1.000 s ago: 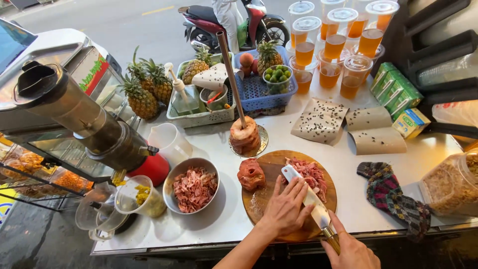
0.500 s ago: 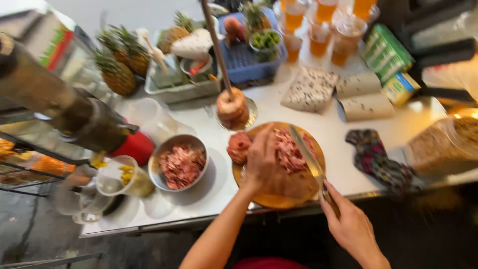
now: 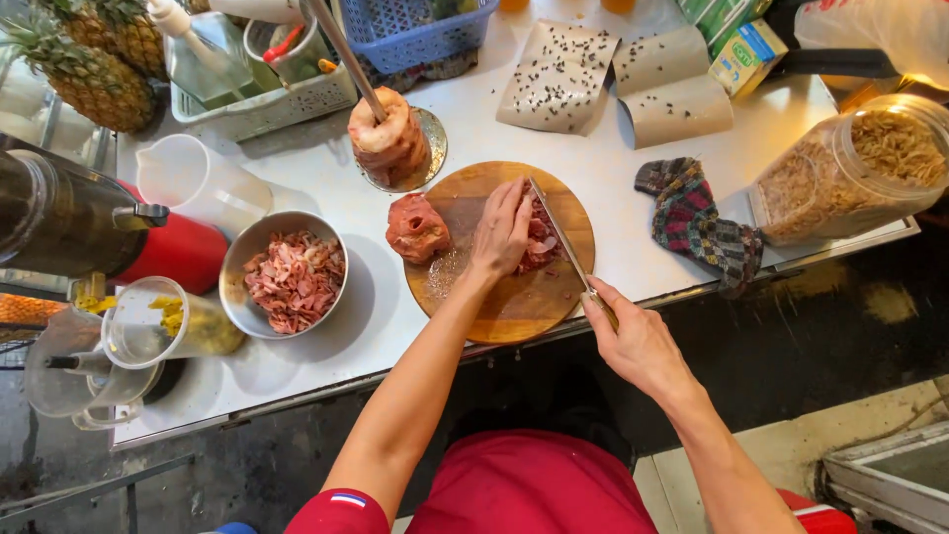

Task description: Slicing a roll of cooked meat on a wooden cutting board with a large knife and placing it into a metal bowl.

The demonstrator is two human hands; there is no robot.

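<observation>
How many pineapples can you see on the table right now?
2: one pineapple at the table's far-left corner, another just behind it by the grey tray. Both are cut off by the frame; more may be hidden.

white tbl [image 3: 297,356] | dark floor [image 3: 840,326] | warm light at rt

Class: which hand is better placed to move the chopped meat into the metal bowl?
Left. The left hand already rests on the meat, nearer the bowl; the right hand grips the knife.

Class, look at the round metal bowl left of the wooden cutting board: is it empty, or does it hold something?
It holds something. The metal bowl stands upright on the white table, and a heap of pink meat strips covers most of its bottom.
</observation>
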